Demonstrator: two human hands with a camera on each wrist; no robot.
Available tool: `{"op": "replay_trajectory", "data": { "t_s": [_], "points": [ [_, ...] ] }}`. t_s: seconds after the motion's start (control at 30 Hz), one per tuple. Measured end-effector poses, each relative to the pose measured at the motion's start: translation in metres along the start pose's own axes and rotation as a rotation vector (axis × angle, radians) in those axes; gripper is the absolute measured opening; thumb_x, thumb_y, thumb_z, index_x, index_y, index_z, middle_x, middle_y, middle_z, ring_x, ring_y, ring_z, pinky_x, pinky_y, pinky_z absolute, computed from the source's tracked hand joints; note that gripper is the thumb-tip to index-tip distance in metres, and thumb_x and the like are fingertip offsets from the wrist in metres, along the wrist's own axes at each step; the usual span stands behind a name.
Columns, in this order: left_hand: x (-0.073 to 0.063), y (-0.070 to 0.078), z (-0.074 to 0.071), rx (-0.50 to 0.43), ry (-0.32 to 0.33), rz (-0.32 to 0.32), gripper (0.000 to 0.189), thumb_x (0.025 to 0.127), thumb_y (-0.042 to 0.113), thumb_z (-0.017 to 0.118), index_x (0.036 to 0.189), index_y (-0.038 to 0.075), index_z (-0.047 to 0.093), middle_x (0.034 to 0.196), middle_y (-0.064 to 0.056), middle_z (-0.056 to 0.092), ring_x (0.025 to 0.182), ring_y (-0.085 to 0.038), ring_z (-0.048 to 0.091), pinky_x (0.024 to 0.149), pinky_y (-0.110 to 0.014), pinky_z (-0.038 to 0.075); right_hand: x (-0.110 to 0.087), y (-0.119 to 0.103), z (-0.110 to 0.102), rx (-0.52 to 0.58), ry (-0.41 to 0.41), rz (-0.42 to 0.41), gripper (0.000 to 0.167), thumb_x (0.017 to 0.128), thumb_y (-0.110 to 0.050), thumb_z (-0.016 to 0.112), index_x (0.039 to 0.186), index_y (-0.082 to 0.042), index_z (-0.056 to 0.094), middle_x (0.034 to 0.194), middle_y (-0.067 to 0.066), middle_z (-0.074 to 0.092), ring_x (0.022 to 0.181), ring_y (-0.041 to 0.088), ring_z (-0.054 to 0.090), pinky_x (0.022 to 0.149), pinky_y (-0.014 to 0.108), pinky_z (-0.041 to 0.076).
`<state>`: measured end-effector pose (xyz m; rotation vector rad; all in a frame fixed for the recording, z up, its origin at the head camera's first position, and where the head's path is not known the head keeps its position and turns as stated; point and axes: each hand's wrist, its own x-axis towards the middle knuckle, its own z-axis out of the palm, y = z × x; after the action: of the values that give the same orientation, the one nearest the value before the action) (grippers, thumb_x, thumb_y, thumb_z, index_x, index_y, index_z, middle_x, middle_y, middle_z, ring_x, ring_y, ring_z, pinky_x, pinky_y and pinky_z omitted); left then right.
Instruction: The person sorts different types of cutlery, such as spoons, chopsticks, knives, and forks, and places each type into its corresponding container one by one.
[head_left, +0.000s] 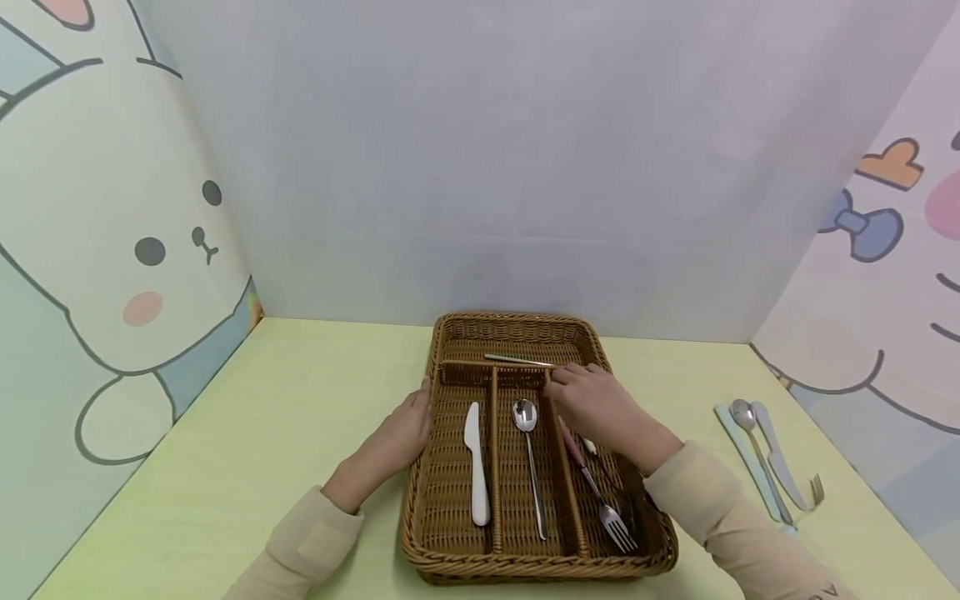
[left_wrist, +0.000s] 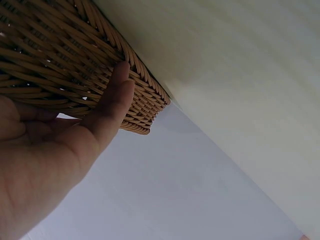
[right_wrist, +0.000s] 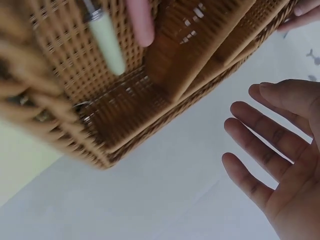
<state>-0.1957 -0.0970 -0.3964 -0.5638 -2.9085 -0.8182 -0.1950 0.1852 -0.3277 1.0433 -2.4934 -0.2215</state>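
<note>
Left arm: it comes from the bottom, leaning in toward the middle, in a cream sleeve (head_left: 311, 533).
Left wrist: bare (head_left: 348, 483), just past the cuff.
Left hand: (head_left: 405, 429) it points forward, and two fingers (left_wrist: 107, 107) show close together, stretched out.
Right arm: it leans in from the other side, in a cream sleeve too, with the cuff (head_left: 693, 492) round the forearm.
Right hand: (head_left: 596, 404) the back of it shows from above; from the wrist, the palm shows, with fingers (right_wrist: 267, 131) spread and thumb (right_wrist: 292, 95) near the first finger.
Both hands: apart, the right one a bit farther forward.
</note>
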Motion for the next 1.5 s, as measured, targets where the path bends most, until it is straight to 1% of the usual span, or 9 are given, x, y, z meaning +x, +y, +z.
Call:
{"op": "replay_trajectory", "data": {
  "t_s": [0.17,0.23,0.37,0.63,0.77,1.07,1.27,1.37,1.5],
  "points": [
    [-0.001,0.001,-0.002,-0.007,0.007,0.005,0.050,0.099,0.012,0.029,0.140,-0.013,0.017,0.133,-0.033,0.039,0.120,-0.042,0.044,0.093,-0.048,0.046,-0.012,0.017,0.001,0.021,-0.002,0.079,0.006,0.081,-0.007,0.065,0.083,-0.013,0.066,0.084,0.001,0.064,0.080,0.019,0.059,0.065,0.035,0.051],
    [-0.001,0.001,-0.002,-0.009,0.006,0.006,0.050,0.099,0.011,0.030,0.140,-0.013,0.016,0.133,-0.033,0.039,0.120,-0.042,0.044,0.093,-0.048,0.046,-0.017,0.023,0.001,0.025,-0.009,0.108,0.007,0.081,-0.006,0.064,0.083,-0.012,0.066,0.082,0.001,0.063,0.075,0.019,0.058,0.060,0.034,0.048],
    [-0.001,0.002,-0.002,-0.011,0.002,0.008,0.050,0.098,0.011,0.030,0.140,-0.013,0.016,0.134,-0.033,0.039,0.120,-0.042,0.044,0.094,-0.048,0.045,-0.028,0.034,0.001,0.018,-0.015,0.167,0.007,0.081,-0.006,0.063,0.083,-0.012,0.066,0.079,0.001,0.062,0.072,0.020,0.056,0.056,0.033,0.045],
    [0.000,0.001,-0.001,0.002,0.011,0.019,0.049,0.099,0.010,0.030,0.139,-0.015,0.017,0.132,-0.034,0.040,0.120,-0.043,0.044,0.093,-0.048,0.046,-0.056,0.060,0.012,0.051,-0.069,0.289,0.014,0.077,-0.006,0.069,0.090,-0.008,0.067,0.087,0.006,0.065,0.078,0.024,0.058,0.058,0.038,0.049],
    [0.000,0.001,-0.001,-0.003,0.009,0.019,0.049,0.099,0.010,0.029,0.139,-0.015,0.017,0.132,-0.034,0.040,0.120,-0.043,0.044,0.094,-0.048,0.045,-0.070,0.072,0.015,0.085,-0.071,0.350,0.012,0.077,-0.005,0.067,0.088,-0.008,0.066,0.088,0.008,0.065,0.078,0.026,0.059,0.055,0.039,0.050],
    [-0.001,0.001,-0.001,-0.011,0.007,0.016,0.050,0.098,0.009,0.031,0.140,-0.014,0.017,0.132,-0.033,0.040,0.120,-0.042,0.044,0.094,-0.048,0.045,-0.101,0.092,0.026,0.140,-0.091,0.454,0.012,0.076,-0.001,0.066,0.086,-0.005,0.065,0.082,0.011,0.062,0.072,0.029,0.057,0.047,0.036,0.044],
    [0.000,0.000,0.000,-0.018,0.005,0.014,0.050,0.098,0.009,0.030,0.140,-0.014,0.017,0.133,-0.033,0.040,0.121,-0.042,0.044,0.095,-0.048,0.044,-0.120,0.099,0.032,0.135,-0.114,0.519,0.015,0.075,-0.001,0.064,0.090,-0.001,0.064,0.077,0.011,0.060,0.063,0.026,0.054,0.040,0.033,0.038],
    [0.000,0.000,-0.001,-0.019,0.001,0.011,0.050,0.098,0.010,0.030,0.140,-0.014,0.016,0.133,-0.033,0.040,0.121,-0.042,0.044,0.095,-0.048,0.045,-0.129,0.103,0.035,0.128,-0.131,0.542,0.018,0.074,0.000,0.063,0.092,0.002,0.063,0.076,0.013,0.059,0.061,0.027,0.053,0.041,0.035,0.039],
    [0.000,0.000,-0.001,-0.017,-0.001,0.004,0.050,0.099,0.011,0.029,0.140,-0.013,0.016,0.133,-0.032,0.040,0.121,-0.041,0.044,0.094,-0.047,0.045,-0.139,0.108,0.039,0.123,-0.162,0.579,0.021,0.075,0.000,0.062,0.095,0.005,0.061,0.080,0.017,0.060,0.066,0.032,0.056,0.047,0.040,0.043]
  ]
}}
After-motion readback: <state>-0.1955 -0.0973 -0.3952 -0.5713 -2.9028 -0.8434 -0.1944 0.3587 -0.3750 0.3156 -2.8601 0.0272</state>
